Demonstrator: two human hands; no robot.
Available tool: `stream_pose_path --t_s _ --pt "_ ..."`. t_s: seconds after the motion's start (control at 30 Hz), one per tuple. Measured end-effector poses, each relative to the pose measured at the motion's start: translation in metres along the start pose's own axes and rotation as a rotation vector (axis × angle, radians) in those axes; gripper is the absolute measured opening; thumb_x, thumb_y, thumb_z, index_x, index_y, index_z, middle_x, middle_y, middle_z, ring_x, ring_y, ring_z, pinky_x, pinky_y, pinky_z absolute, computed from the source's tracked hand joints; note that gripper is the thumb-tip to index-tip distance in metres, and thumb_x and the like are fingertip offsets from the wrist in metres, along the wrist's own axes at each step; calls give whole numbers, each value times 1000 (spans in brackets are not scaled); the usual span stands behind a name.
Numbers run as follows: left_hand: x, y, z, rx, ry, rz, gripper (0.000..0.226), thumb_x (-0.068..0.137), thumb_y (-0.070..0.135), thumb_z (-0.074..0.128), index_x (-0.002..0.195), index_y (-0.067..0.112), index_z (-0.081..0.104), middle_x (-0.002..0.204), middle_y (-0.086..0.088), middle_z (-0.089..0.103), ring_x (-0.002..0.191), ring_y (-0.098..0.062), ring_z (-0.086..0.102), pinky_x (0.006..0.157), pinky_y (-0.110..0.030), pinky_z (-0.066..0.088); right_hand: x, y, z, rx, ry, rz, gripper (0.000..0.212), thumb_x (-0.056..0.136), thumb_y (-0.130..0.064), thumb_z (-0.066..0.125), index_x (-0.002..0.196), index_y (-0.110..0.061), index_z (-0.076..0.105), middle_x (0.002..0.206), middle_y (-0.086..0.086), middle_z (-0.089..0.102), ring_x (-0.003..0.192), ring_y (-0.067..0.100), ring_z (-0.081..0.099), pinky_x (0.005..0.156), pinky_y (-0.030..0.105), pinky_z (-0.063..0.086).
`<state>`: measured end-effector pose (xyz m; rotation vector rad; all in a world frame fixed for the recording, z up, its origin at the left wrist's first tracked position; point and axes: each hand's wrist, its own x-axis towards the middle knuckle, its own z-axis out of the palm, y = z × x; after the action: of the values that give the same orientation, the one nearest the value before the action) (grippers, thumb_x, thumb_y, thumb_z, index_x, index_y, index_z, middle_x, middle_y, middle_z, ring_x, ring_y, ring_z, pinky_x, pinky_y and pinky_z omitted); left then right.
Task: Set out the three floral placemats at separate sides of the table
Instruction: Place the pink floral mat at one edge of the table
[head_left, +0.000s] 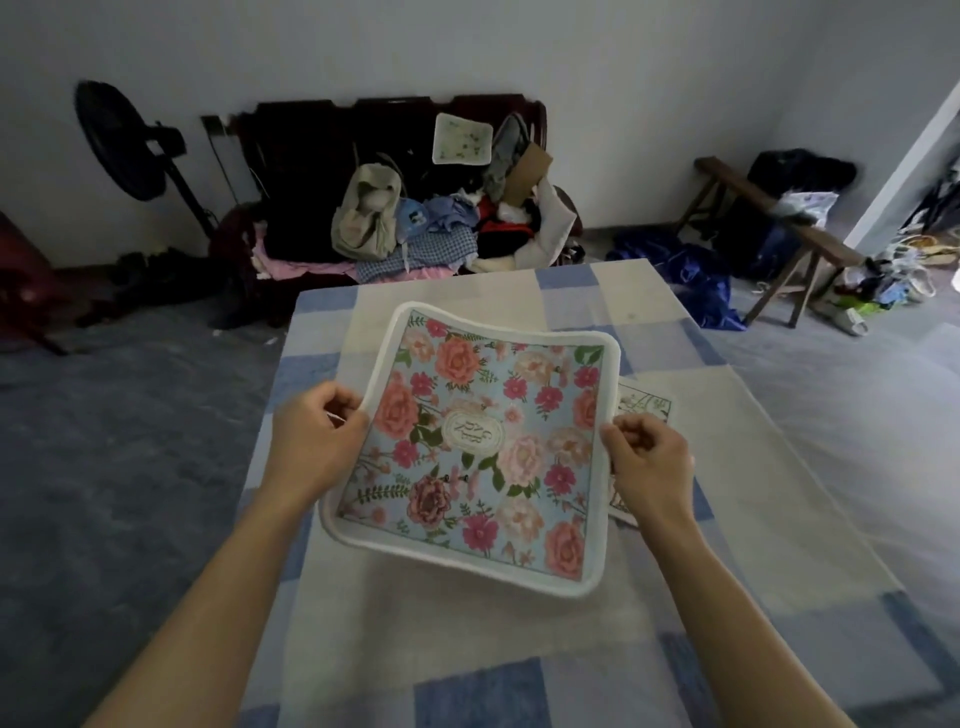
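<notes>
A floral placemat (475, 447), pink and coral blooms on pale blue with a white padded border, is held above the middle of the counter (727, 467), tilted with its far edge raised and rippled. The left hand (317, 441) is closed on its left border, fingers curled over the rim. The right hand (649, 457) is closed likewise on the right border. A second placemat (644, 410) lies flat on the counter under and just right of the held one; only a pale corner and a strip of edge show. A third cannot be confirmed on the counter; it may be hidden beneath. A similar pale square (462, 137) leans on the cluttered sofa (311, 171) at the far wall, but its nature is uncertain.

Assessment: the task appears at an early stage, with no placemat yet seen at a side.

Risks: the placemat is limp, so lowered unevenly it may fold or crease. The checked tablecloth (571, 291) may ruck if the placemat is dragged. Set too close to the edge, it could slide off. Set down here, it would cover the second one.
</notes>
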<state>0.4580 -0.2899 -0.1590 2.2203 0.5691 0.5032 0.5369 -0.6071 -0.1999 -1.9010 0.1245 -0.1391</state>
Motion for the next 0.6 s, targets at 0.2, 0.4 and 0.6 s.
stream_pose_path --t_s 0.2,0.4,0.6 --pt "-71 25 23 -47 68 -106 6 79 12 68 77 18 69 75 0 69 72 -23 67 67 -41 58 -6 34 -51 39 -55 -19 8 88 -21 69 80 -18 69 78 2 72 74 23 71 71 48 61" --pt "-121 24 34 -67 70 -190 9 78 13 69 73 20 69 72 3 70 70 -20 67 65 -39 56 -26 61 -78 56 -129 37 9 89 -19 68 80 -19 69 78 3 72 74 24 71 69 43 62" --pt "-146 8 41 -119 -13 -266 8 81 15 67 76 21 68 75 0 71 72 -20 69 58 -32 54 -48 73 -85 41 -147 83 9 90 -20 67 81 -21 68 79 1 73 71 17 72 59 30 59"
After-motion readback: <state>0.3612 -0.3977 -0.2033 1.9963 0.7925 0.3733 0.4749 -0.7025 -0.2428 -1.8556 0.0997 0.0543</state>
